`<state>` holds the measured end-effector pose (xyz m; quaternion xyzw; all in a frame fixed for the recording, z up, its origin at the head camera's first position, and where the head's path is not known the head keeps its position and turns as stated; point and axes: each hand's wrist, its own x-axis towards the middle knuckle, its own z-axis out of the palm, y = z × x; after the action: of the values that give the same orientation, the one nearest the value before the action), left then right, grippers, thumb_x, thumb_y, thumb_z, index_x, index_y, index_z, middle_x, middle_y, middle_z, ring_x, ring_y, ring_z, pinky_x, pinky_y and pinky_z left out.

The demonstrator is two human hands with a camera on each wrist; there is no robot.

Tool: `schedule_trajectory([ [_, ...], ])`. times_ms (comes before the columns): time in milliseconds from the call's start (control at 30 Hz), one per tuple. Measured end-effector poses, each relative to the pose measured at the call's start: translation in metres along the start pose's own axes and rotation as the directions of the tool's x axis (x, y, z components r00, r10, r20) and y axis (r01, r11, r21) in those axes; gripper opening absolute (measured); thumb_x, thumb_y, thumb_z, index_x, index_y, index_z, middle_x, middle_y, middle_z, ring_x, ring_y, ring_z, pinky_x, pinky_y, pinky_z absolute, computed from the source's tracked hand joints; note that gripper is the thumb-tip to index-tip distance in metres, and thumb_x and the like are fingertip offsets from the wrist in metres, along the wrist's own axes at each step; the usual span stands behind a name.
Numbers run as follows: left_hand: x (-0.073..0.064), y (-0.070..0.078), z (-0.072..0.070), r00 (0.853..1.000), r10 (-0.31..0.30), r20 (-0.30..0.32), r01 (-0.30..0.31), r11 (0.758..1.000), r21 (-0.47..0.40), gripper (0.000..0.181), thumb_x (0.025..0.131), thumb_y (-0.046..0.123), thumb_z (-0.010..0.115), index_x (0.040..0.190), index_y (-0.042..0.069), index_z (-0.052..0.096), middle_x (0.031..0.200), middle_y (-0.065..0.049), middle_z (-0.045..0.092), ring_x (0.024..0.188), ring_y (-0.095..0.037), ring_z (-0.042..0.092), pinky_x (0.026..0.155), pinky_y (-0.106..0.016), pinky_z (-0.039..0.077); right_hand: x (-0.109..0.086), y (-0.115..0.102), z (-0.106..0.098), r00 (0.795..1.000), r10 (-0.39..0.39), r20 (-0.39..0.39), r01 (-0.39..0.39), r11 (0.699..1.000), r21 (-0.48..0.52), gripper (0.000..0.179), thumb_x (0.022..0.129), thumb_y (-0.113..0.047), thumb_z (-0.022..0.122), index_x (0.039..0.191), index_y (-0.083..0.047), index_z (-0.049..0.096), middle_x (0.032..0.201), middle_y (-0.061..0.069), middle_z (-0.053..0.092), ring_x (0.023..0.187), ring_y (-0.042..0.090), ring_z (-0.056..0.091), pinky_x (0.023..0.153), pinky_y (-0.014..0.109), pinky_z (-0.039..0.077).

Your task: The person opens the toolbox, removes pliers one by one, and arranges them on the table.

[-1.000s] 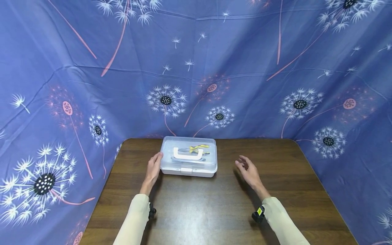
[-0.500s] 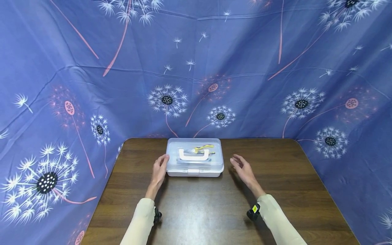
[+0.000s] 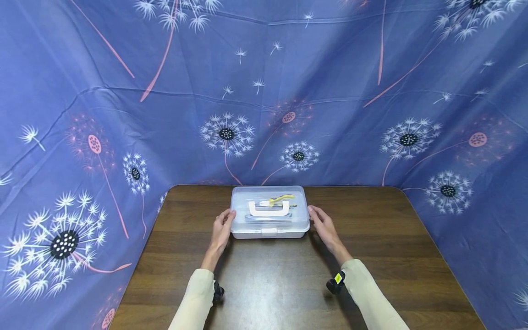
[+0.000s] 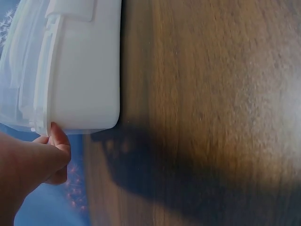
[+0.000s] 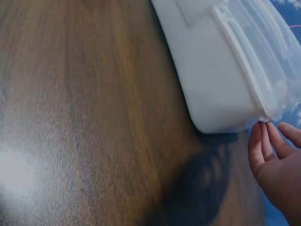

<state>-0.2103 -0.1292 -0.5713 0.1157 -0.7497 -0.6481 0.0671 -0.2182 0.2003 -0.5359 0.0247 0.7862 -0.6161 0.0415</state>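
Observation:
A plastic storage box (image 3: 270, 223) with a white base and a clear lid stands at the back of the table. Its white carry handle (image 3: 269, 213) lies flat on the lid, and a white latch (image 3: 269, 232) faces me. A yellow-handled tool (image 3: 282, 198) shows through the lid. My left hand (image 3: 220, 231) is at the box's left end; in the left wrist view its fingertips meet the lid rim near the front corner. On the opposite end, my right hand (image 3: 327, 229) has its extended fingertips right at the rim, as the right wrist view also shows.
The box stands on a dark wooden table (image 3: 371, 238) whose back edge lies close behind it. A blue curtain (image 3: 264, 68) with dandelion prints hangs behind and at both sides. A black wrist camera (image 3: 336, 283) sits on the right wrist.
The box has slid to the right along the table with my left hand against its left end. My right hand has come in leftward from a gap to the box's right end.

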Motion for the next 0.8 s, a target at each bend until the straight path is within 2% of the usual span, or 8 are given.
schedule_trajectory([
  [200,-0.001,0.002,0.004,0.999,-0.051,0.015,0.051,0.999,-0.013,0.063,0.101,0.039,0.062,0.145,-0.006,0.052,0.135,-0.023,0.054,0.125,-0.035,0.051,0.109,-0.049,0.038,0.015,0.020,-0.002,1.000,0.013,-0.006,-0.013,0.999,0.040,0.053,0.108,-0.035,0.053,0.147,0.001,0.052,0.136,0.025,0.060,0.103,0.020,0.059,0.089,0.039,0.053],
  [367,0.000,0.002,0.008,0.997,-0.066,0.036,0.067,0.998,-0.011,0.064,0.100,0.040,0.063,0.145,-0.005,0.053,0.136,-0.022,0.053,0.127,-0.034,0.051,0.110,-0.048,0.038,0.025,0.037,-0.006,0.999,0.033,-0.011,-0.032,0.997,0.069,0.059,0.106,-0.041,0.056,0.148,-0.001,0.050,0.145,0.024,0.054,0.111,0.019,0.058,0.089,0.031,0.052],
  [567,0.006,0.006,0.011,0.996,-0.071,0.055,0.070,0.997,0.023,0.069,0.101,0.050,0.059,0.144,-0.004,0.055,0.142,-0.025,0.051,0.133,-0.037,0.047,0.115,-0.050,0.033,0.029,0.036,-0.008,0.998,0.063,0.003,-0.063,0.992,0.112,0.064,0.105,-0.043,0.056,0.151,-0.001,0.046,0.150,0.021,0.049,0.124,0.027,0.053,0.100,0.038,0.048],
  [800,0.017,0.013,0.013,0.994,-0.103,0.039,0.102,0.995,0.013,0.069,0.100,0.054,0.058,0.139,-0.003,0.059,0.141,-0.024,0.057,0.134,-0.036,0.049,0.115,-0.048,0.035,0.034,0.030,-0.005,0.996,0.085,0.015,-0.086,0.992,0.094,0.068,0.103,-0.049,0.058,0.152,-0.004,0.045,0.149,0.019,0.051,0.122,0.026,0.054,0.094,0.032,0.049],
])
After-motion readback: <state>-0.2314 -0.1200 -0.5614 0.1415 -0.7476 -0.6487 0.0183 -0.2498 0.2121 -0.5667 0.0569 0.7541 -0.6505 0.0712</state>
